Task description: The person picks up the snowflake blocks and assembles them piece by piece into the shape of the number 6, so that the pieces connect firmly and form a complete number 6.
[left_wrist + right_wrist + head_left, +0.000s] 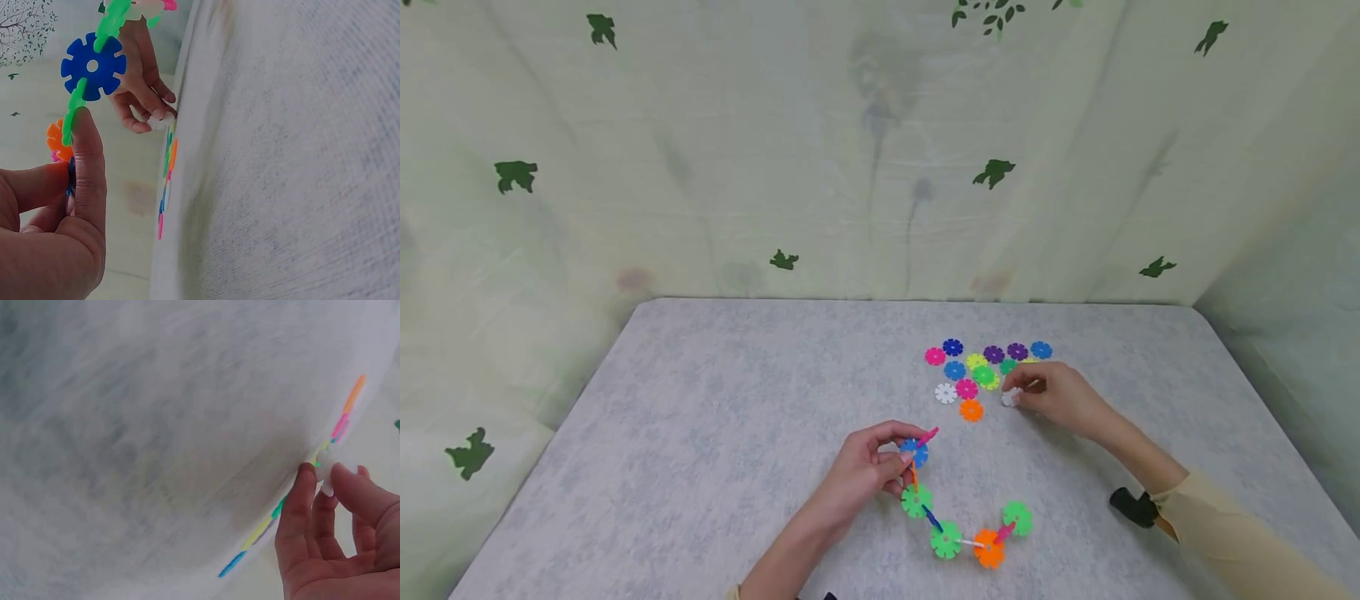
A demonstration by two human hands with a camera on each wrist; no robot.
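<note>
My left hand (pixel 868 467) pinches a blue notched disc (pixel 914 452) at one end of a chain of interlocked snowflake discs. A pink disc (pixel 928 437) sticks up edge-on from that blue one. Below the hand the chain runs down and right through green, dark blue and white discs to an orange disc (pixel 988 549) and a green disc (pixel 1017 518). Over the table at right, my right hand (pixel 1060 398) pinches a white disc (pixel 1011 397) between thumb and fingers; the right wrist view also shows this white disc (pixel 326 469).
Loose discs lie in a group beside my right hand, among them an orange disc (pixel 972 411), a white disc (pixel 946 393) and a purple disc (pixel 994 355). The grey table (pixel 700 400) meets a hanging pale curtain (pixel 715 167) at its back edge.
</note>
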